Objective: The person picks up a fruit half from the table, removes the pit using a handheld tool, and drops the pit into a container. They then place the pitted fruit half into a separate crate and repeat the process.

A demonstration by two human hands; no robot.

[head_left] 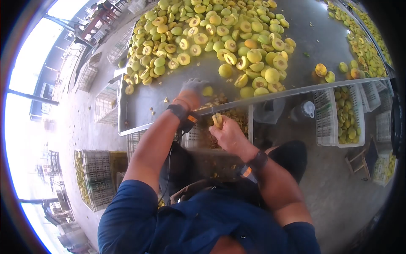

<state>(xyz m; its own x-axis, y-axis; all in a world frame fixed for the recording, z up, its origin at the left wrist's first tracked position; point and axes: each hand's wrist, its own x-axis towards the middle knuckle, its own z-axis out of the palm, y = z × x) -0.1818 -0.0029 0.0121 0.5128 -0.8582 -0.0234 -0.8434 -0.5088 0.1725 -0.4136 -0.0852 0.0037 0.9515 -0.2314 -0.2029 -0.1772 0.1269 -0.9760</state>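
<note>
My left hand (195,88), in a thin grey glove, reaches low over the metal table (169,89) near its front edge. A green-yellow fruit half (207,91) is right at its thumb side. Motion smears the gloved fingers, so I cannot tell whether they grip it. My bare right hand (231,136), just off the table edge, is closed around a short yellowish tool (218,121); its working end is not distinct. Ahead of both hands lies a large heap of cut fruit (211,36), many halves showing brown stone hollows. Scraps of pits (216,101) lie at the edge.
Below the edge, between my knees, a white crate (250,122) holds brownish scraps. A crate of fruit (327,114) and a clear lidded jug (305,110) stand to the right. More stacked crates (95,178) are at left. Further fruit (363,46) lies along the table's right side.
</note>
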